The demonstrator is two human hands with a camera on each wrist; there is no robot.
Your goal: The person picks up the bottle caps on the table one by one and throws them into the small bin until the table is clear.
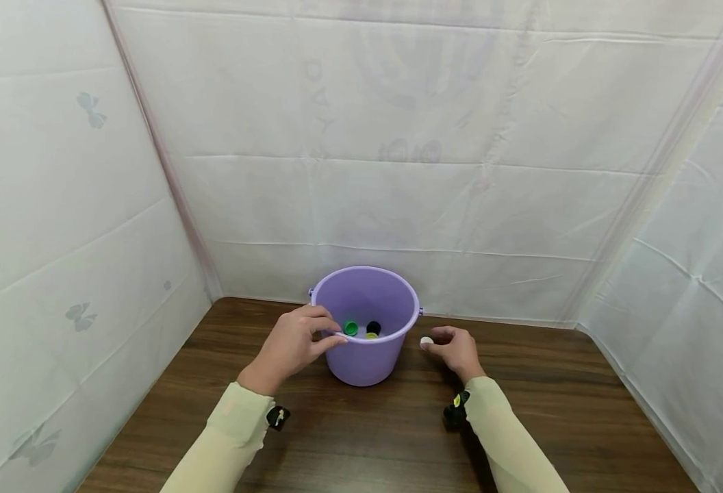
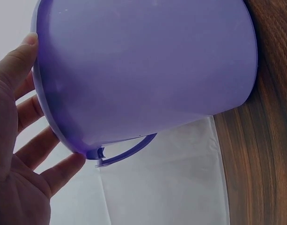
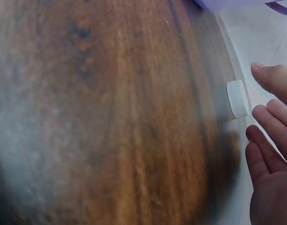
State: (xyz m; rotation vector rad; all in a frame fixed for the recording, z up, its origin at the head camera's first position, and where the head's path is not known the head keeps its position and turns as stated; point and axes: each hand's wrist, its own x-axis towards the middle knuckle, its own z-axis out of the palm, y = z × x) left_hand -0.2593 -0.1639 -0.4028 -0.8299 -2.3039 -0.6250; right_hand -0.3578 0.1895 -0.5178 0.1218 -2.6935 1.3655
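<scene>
A purple bucket point(image 1: 364, 366) stands upright on the table. My left hand point(image 1: 300, 339) grips its near-left rim, thumb outside and fingers over the inside. In the left wrist view the thumb point(image 2: 19, 61) presses the bucket wall point(image 2: 148, 70) just at the rim. Inside the bucket lie a green bottle cap point(image 1: 350, 329), a black cap point(image 1: 374, 327) and a yellow cap point(image 1: 371, 335). Right of the bucket is a white bottle cap point(image 1: 426, 343). My right hand point(image 1: 457, 350) is beside it; in the right wrist view its parted fingers appear just apart from the white cap point(image 3: 237, 99).
The brown wood-grain table point(image 1: 361, 438) reaches back to a white sheet wall point(image 1: 361, 171), with more sheeting on both sides. A purple handle point(image 2: 129, 152) hangs from the bucket's rim. Black wrist devices point(image 1: 278, 417) sit at both cuffs.
</scene>
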